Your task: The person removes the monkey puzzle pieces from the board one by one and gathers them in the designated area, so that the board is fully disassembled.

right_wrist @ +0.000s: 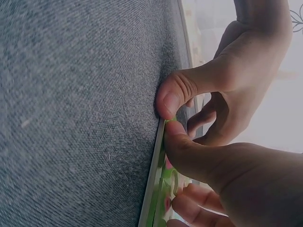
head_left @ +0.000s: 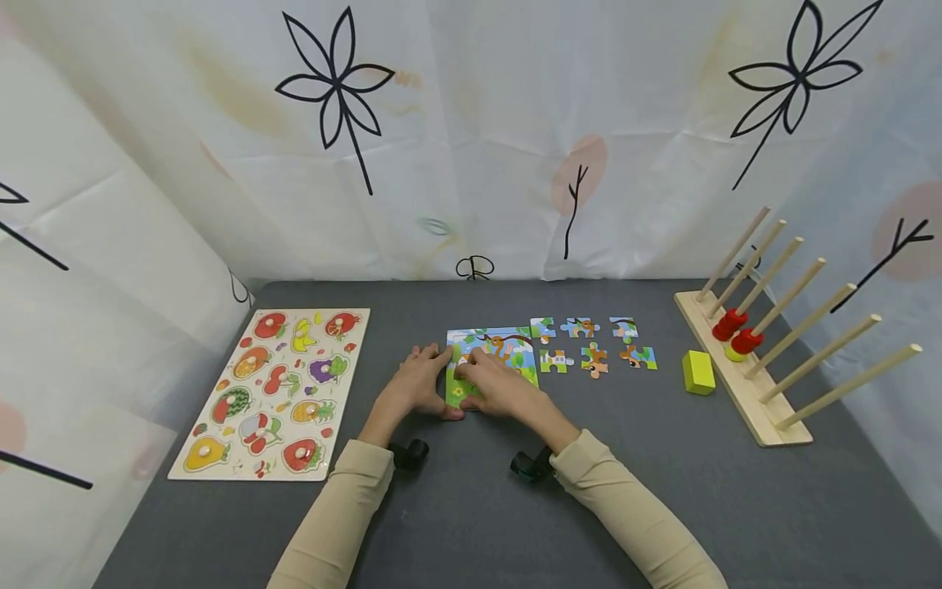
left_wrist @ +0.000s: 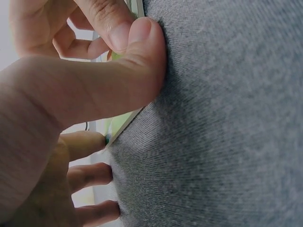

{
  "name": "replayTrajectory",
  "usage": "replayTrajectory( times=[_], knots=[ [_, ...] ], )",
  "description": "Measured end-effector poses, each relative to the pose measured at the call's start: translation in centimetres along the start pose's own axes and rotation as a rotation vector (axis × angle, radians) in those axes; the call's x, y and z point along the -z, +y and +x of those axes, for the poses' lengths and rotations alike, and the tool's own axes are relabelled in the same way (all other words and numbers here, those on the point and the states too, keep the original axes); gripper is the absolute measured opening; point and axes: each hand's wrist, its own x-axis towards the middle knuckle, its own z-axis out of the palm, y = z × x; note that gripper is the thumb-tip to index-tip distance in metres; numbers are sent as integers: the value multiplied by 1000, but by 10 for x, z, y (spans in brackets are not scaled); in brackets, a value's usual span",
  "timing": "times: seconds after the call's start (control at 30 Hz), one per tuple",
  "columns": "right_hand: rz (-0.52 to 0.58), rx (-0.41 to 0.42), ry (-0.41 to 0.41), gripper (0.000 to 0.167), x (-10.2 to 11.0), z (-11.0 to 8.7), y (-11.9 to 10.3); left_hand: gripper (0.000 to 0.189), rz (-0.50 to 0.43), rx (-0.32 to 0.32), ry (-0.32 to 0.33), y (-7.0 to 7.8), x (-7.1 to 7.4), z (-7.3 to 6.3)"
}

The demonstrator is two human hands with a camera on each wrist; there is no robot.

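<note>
A jigsaw puzzle [head_left: 502, 340] in a shallow board, with a picture of an animal on a branch over green ground, lies flat on the table. My left hand [head_left: 421, 383] holds the board at its near left corner, the thumb at the near edge and the forefinger along the left side. My right hand [head_left: 504, 386] lies over the lower part of the puzzle. Its thumb [right_wrist: 176, 135] presses down beside the left thumb [left_wrist: 147, 42], close to the corner, and the other fingertips [right_wrist: 187, 203] touch the picture. The pieces under the right palm are hidden.
Several loose jigsaw pieces [head_left: 594, 360] lie in two rows right of the puzzle. A fruit knob board [head_left: 283, 384] is on the left. At the right stand a yellow block [head_left: 698, 372] and a wooden peg stand [head_left: 791, 433] with red beads [head_left: 746, 340] on its pegs.
</note>
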Motion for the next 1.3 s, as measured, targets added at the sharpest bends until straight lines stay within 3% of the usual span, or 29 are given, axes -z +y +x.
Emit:
replayTrajectory(
  times=[0.5,0.87,1.3],
  knots=[
    [-15,13,13,45,1,-3,0,112,-3,-3,1,0,0,0],
    [-133,-2,4,50,1,-1,-6,111,1,-6,-3,0,0,0],
    [-164,-32,13,51,2,-2,-9,111,17,-1,14,1,-2,-1]
  ],
)
